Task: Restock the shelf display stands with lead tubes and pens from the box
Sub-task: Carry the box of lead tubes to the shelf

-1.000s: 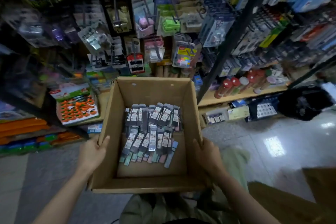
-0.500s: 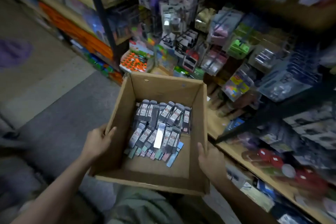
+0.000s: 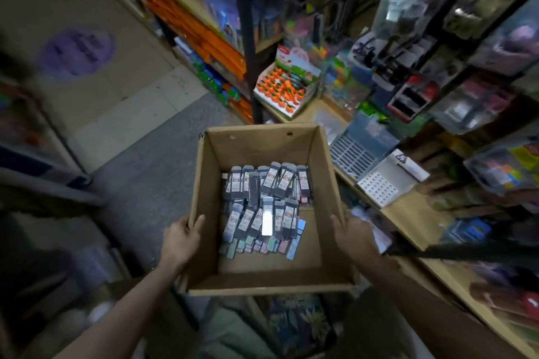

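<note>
- At the box's (image 3: 262,277) side walls, the left hand (image 3: 179,242) and right hand (image 3: 351,237) each clasp an edge — thumbs inside.
- In the box, lead tubes (image 3: 267,201) lie heaped.
- Right of the box, the shelf (image 3: 414,213) has swung closer; restocking seems imminent.

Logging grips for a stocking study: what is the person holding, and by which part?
The cardboard box, by its two side walls: left hand on one, right hand on the other.
</note>
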`<state>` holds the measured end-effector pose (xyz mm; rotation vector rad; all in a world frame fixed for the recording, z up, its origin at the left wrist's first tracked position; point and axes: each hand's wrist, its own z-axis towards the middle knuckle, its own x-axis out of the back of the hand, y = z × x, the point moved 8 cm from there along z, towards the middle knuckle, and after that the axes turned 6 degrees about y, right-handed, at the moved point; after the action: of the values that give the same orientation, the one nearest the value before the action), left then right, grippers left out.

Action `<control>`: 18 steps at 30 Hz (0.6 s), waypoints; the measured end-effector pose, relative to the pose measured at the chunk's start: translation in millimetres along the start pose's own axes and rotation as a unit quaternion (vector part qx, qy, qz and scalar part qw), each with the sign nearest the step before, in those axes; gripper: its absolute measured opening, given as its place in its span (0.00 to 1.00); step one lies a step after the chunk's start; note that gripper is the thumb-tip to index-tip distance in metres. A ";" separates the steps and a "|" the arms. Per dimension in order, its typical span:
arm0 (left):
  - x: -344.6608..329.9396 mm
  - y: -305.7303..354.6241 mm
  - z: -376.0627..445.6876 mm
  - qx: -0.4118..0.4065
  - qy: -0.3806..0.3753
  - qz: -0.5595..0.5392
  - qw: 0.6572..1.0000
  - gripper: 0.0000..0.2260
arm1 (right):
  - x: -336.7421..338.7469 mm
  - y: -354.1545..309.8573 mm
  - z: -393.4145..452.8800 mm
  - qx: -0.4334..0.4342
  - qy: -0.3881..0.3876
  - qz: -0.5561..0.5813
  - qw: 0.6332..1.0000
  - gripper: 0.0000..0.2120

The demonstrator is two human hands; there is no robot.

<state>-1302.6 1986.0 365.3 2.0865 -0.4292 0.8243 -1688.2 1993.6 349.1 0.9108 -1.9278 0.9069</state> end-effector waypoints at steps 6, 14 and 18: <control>-35.7 -30.6 86.6 0.023 0.018 0.008 1.000 0.12 | -87.0 -22.3 76.9 0.021 -0.026 0.054 0.998 0.21; -148.6 -128.5 166.4 0.079 0.065 -0.022 0.995 0.12 | -229.2 -4.8 173.9 0.037 0.009 0.110 0.993 0.19; -209.9 -186.0 199.3 0.105 0.068 -0.054 0.991 0.11 | -300.2 11.0 209.4 -0.001 0.016 0.125 0.992 0.13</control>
<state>-1271.0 1939.1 25.9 2.2066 -0.1612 0.9747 -1645.4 1902.6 -2.9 0.6568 -2.0445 1.0574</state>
